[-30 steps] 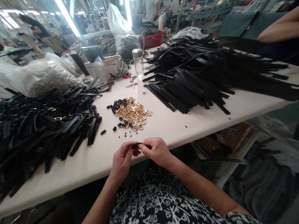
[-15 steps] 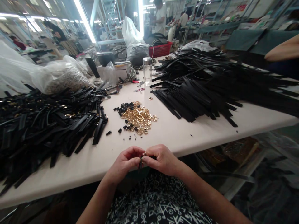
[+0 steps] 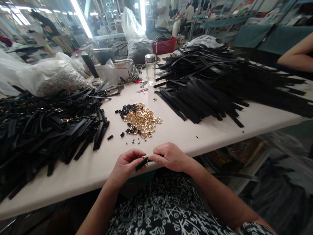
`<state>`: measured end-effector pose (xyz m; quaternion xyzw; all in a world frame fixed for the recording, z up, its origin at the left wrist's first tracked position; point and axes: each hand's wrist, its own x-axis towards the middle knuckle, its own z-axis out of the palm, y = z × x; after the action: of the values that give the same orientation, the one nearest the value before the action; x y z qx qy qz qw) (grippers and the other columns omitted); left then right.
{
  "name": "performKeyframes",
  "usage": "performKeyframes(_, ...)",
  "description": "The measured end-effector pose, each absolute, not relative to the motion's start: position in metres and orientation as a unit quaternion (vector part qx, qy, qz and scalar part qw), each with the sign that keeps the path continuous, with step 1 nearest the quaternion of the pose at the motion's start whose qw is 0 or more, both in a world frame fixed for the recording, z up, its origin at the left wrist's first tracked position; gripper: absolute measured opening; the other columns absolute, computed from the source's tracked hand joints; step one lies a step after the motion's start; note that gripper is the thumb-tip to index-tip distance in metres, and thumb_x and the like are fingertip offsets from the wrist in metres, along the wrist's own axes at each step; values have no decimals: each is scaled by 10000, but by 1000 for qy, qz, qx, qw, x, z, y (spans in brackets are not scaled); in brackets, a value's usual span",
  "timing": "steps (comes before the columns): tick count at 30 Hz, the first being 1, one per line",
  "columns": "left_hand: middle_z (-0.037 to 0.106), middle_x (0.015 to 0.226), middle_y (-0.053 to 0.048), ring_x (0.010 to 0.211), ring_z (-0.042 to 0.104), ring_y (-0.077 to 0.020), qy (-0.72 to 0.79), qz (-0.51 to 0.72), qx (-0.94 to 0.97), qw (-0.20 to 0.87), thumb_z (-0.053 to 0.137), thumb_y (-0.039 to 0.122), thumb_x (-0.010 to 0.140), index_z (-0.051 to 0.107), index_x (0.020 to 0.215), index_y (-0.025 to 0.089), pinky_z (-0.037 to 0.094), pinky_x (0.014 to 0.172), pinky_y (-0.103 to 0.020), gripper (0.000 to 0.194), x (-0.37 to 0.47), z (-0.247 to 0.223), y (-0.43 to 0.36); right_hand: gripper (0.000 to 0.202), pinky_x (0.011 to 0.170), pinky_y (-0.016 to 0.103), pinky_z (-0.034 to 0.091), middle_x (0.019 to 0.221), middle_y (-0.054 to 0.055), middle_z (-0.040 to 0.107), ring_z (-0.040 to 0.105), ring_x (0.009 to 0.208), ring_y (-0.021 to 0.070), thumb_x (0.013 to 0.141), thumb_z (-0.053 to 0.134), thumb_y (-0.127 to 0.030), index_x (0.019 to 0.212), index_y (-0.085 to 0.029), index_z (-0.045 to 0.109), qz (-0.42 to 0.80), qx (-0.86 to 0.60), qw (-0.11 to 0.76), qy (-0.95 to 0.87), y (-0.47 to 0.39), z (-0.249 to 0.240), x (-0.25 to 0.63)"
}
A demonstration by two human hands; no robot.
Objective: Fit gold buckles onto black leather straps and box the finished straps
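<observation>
At the table's front edge my left hand (image 3: 128, 164) pinches a gold buckle (image 3: 145, 158) with a black strap (image 3: 141, 164) running through it. My right hand (image 3: 170, 156) is closed on the same strap, just right of the buckle; its fingers cover much of that part. The strap's short end slants down and left below the buckle. Ahead of my hands lies a pile of gold buckles (image 3: 144, 119), with small black loops (image 3: 127, 110) along its left side. Tiny black bits (image 3: 133, 141) are scattered between the pile and my hands.
Black straps with buckles (image 3: 56, 124) heap up on the left, long plain black straps (image 3: 202, 94) on the right. A glass bottle (image 3: 150, 71), pink-handled snips (image 3: 141, 90), a red basket (image 3: 165, 46) and plastic bags (image 3: 51, 70) stand or lie behind. Another person's arm (image 3: 298, 55) shows at far right.
The buckle and strap have turned, so the strap's end now slants left instead of hanging down. My hands have moved slightly apart and the gold buckle shows more. The view has shifted a little.
</observation>
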<state>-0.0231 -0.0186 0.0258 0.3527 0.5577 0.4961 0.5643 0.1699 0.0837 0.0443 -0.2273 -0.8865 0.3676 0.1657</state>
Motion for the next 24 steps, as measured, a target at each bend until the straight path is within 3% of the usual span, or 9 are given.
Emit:
performKeyframes(5,668,614,-18,553,605,-137,581,459,391,546,800,290,682,719,757,174,471,532,-230,160,-20,35,-13,377,565,276,272,622,1,563,443,577,120,939,569,-408,638,-180,570,239,-198,173,-935,99,49,169)
performKeyframes(10,610,546,15,506,540,-104,588,521,335,520,739,254,675,663,671,171,432,528,-210,113,-15,28,-1,186,767,316,426,928,81,694,604,853,192,953,546,-314,865,-185,647,191,-260,315,-892,98,47,163)
performKeyframes(12,595,537,22,488,514,-93,571,565,284,524,726,255,659,651,669,170,414,516,-205,114,-11,23,4,205,763,317,444,884,76,695,620,828,190,951,550,-315,838,-177,652,221,-298,338,-865,91,40,162)
performKeyframes(15,588,551,24,485,487,-83,543,596,238,542,741,254,629,658,678,161,395,502,-202,133,-3,18,6,202,703,296,459,822,41,701,636,752,171,903,638,-371,859,-179,681,330,-313,302,-838,77,24,158)
performKeyframes(18,610,613,22,500,477,-68,532,607,218,548,769,262,621,677,699,156,389,500,-191,160,3,17,6,231,774,300,496,938,39,723,656,840,177,857,705,-371,1004,-192,698,434,-304,330,-781,67,12,150)
performKeyframes(24,637,654,17,515,498,-72,526,629,214,531,785,294,650,709,756,166,401,510,-192,182,14,5,4,198,889,359,521,1059,75,723,668,997,230,887,662,-353,1003,-206,726,520,-300,424,-678,63,9,135)
